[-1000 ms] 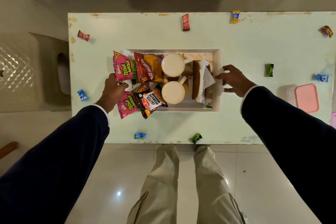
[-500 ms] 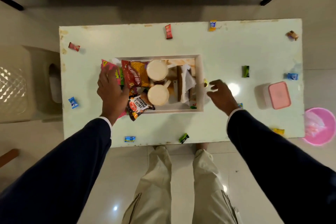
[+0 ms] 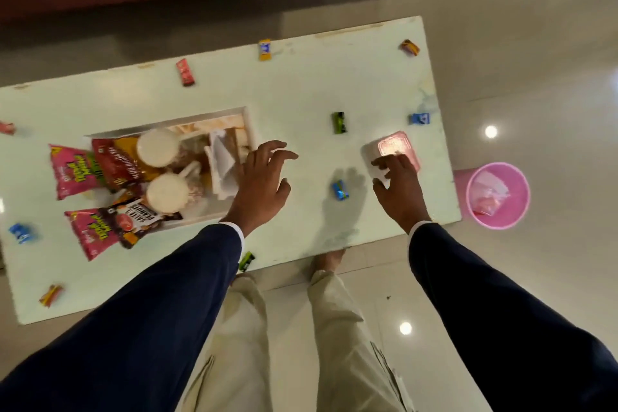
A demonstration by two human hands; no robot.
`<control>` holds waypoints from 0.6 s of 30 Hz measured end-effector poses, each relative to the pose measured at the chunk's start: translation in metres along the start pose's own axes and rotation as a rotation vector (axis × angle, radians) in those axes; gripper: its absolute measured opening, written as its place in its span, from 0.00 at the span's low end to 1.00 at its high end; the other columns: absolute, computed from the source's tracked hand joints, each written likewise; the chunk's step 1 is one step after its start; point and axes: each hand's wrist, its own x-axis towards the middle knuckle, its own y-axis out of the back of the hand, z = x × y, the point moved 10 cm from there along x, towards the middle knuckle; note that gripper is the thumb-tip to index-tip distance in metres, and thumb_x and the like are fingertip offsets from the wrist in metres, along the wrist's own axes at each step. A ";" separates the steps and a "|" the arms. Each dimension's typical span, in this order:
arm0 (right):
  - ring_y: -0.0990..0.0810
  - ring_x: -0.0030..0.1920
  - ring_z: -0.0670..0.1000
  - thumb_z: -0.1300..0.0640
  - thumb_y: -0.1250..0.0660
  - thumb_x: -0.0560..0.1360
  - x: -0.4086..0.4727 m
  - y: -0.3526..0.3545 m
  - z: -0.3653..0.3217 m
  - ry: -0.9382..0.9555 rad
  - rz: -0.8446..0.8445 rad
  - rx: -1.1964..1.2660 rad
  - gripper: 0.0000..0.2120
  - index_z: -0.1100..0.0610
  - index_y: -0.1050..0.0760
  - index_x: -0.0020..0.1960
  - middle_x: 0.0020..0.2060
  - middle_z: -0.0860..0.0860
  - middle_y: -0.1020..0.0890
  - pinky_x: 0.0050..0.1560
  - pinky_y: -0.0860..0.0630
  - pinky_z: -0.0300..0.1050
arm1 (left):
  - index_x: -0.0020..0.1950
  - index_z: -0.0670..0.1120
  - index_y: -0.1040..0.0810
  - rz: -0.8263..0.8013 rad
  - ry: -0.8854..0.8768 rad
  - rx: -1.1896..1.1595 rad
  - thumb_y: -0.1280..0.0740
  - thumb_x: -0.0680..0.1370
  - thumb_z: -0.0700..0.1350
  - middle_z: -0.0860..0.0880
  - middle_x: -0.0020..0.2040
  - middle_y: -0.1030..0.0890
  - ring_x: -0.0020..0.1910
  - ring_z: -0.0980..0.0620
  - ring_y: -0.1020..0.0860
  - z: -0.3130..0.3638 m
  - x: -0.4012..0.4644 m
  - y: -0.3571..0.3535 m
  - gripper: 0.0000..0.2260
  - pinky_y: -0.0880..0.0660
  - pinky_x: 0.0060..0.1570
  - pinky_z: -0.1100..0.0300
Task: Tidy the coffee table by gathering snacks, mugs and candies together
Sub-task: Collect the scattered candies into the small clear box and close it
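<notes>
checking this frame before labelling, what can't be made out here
Head view only:
- Right hand on the pink-lidded box: fingers cover its near edge, grip unclear.
- Box contents: hidden by its lid.
- Green candy: partly behind the left sleeve.
- Snack packets: print motion-blurred.

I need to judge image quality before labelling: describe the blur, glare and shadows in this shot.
Head view: motion blur smears the snack packets and their print; ceiling lights glare off the floor tiles; the right hand throws a soft shadow on the table beside the blue candy; wide-angle distortion bends the table's edges.
</notes>
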 end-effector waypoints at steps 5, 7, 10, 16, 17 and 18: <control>0.28 0.59 0.62 0.47 0.22 0.65 0.032 0.044 0.047 -0.107 0.112 -0.253 0.35 0.56 0.30 0.67 0.63 0.56 0.28 0.56 0.26 0.55 | 0.67 0.56 0.27 -0.085 0.061 -0.008 0.34 0.73 0.38 0.53 0.71 0.34 0.64 0.49 0.32 0.038 0.036 -0.061 0.24 0.40 0.55 0.52; 0.28 0.61 0.62 0.40 0.21 0.62 0.045 0.036 0.059 -0.130 0.038 -0.288 0.44 0.57 0.34 0.71 0.65 0.56 0.29 0.56 0.25 0.57 | 0.67 0.54 0.27 -0.130 0.081 -0.038 0.34 0.74 0.37 0.52 0.70 0.33 0.64 0.48 0.31 0.050 0.050 -0.085 0.24 0.40 0.55 0.54; 0.28 0.63 0.62 0.39 0.22 0.63 0.058 0.015 0.065 -0.132 -0.053 -0.271 0.49 0.57 0.41 0.75 0.65 0.56 0.30 0.57 0.24 0.59 | 0.68 0.51 0.26 -0.161 0.094 -0.154 0.35 0.74 0.35 0.49 0.69 0.31 0.65 0.45 0.28 0.066 0.065 -0.105 0.23 0.33 0.60 0.50; 0.27 0.62 0.61 0.48 0.25 0.67 0.061 0.006 0.061 -0.178 -0.009 -0.170 0.40 0.56 0.40 0.73 0.63 0.56 0.28 0.57 0.23 0.55 | 0.69 0.55 0.28 -0.204 0.103 -0.446 0.37 0.78 0.40 0.56 0.67 0.32 0.65 0.56 0.26 0.085 0.064 -0.124 0.20 0.29 0.60 0.62; 0.27 0.64 0.59 0.48 0.24 0.67 0.060 0.005 0.060 -0.192 -0.032 -0.030 0.41 0.56 0.40 0.73 0.65 0.55 0.28 0.59 0.24 0.54 | 0.69 0.57 0.29 -0.201 0.176 -0.528 0.36 0.79 0.45 0.57 0.68 0.32 0.65 0.58 0.26 0.083 0.062 -0.126 0.18 0.28 0.58 0.64; 0.27 0.64 0.57 0.48 0.22 0.68 0.058 0.004 0.056 -0.215 -0.077 0.168 0.42 0.55 0.40 0.74 0.67 0.55 0.28 0.61 0.23 0.52 | 0.70 0.58 0.30 -0.184 0.263 -0.627 0.36 0.80 0.52 0.58 0.69 0.31 0.65 0.60 0.25 0.080 0.060 -0.127 0.18 0.28 0.58 0.64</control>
